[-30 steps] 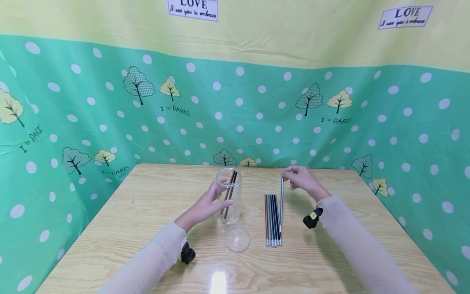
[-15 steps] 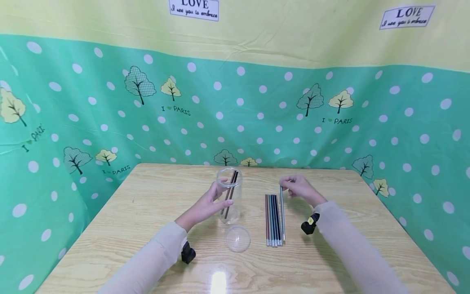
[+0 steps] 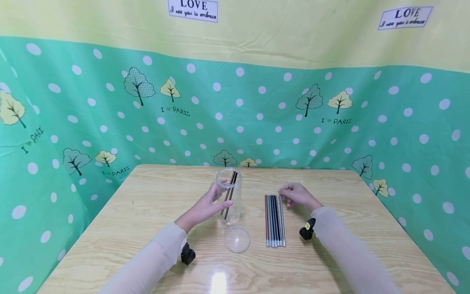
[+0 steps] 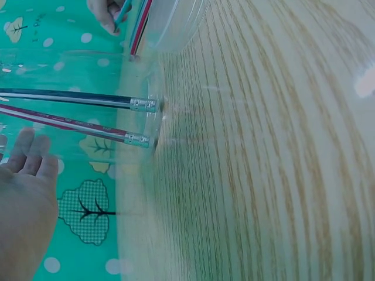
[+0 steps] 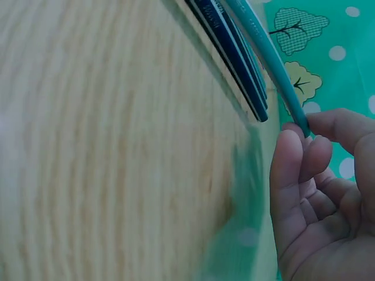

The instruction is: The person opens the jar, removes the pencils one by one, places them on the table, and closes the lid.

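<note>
My left hand point(image 3: 203, 208) holds a tall clear jar point(image 3: 237, 204), its thumb in front and its fingers round the far side. Two pencils, one dark point(image 4: 76, 98) and one reddish point(image 4: 76, 122), lean inside the jar with their metal ends at the bottom. To the right lies a row of pencils point(image 3: 273, 220), side by side with the metal ends toward me. At the row's right edge my right hand point(image 3: 299, 196) pinches the far end of a teal pencil point(image 5: 266, 55) between thumb and fingertips. That pencil lies nearly parallel to the row.
A round clear lid point(image 3: 237, 239) lies on the wooden table point(image 3: 147, 228), just in front of the jar and left of the pencils. Behind the table hangs a green and yellow curtain point(image 3: 257, 102) with dots and trees. Each wrist carries a small black camera point(image 3: 188, 254).
My right hand has come toward me and slightly left, bringing the teal pencil down beside the row and into line with it. The left hand and jar have stayed in place.
</note>
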`<move>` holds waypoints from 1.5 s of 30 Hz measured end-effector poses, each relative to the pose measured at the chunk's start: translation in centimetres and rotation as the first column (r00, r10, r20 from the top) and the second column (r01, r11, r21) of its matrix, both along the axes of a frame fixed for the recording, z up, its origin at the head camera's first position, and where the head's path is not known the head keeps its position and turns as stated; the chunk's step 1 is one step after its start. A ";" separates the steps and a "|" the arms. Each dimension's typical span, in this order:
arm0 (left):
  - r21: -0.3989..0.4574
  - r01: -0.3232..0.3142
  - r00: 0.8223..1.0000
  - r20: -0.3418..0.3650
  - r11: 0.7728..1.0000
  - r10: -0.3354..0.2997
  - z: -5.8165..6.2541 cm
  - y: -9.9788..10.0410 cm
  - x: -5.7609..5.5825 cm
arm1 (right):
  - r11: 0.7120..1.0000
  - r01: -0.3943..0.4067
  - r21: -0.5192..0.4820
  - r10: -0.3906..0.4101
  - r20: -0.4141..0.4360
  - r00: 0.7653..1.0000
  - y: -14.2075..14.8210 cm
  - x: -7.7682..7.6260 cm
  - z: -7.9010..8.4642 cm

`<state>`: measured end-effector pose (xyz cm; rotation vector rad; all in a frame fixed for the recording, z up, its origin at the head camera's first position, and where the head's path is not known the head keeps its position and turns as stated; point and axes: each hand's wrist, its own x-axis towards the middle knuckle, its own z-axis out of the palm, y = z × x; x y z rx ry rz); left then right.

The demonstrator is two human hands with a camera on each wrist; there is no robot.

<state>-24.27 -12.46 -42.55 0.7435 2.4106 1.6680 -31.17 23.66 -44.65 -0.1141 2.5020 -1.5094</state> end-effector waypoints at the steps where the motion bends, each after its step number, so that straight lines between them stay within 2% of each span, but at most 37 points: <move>1: -0.001 -0.001 1.000 0.004 1.000 0.001 0.0 0.0 0.0 | 1.000 0.007 -0.003 -0.007 0.009 1.000 0.0 0.0 -0.1; 8: 0.022 0.005 1.000 0.000 1.000 -0.005 0.0 0.0 -0.1 | 1.000 0.026 -0.014 -0.025 0.063 0.998 -0.2 -0.1 -0.5; 13: 0.000 -0.015 1.000 0.018 1.000 0.015 0.0 0.0 0.1 | 0.998 0.051 -0.022 -0.049 0.081 0.995 -0.4 -0.1 -0.9; 32: -0.013 -0.041 0.999 0.020 0.999 0.042 -0.2 0.0 0.0 | 0.996 0.084 0.044 -0.085 0.040 0.996 -1.2 0.0 -1.1; 45: 0.000 -0.028 1.000 0.014 1.000 0.028 -0.2 0.1 0.1 | 0.994 0.091 0.068 -0.092 0.010 0.996 -1.6 0.5 -0.9</move>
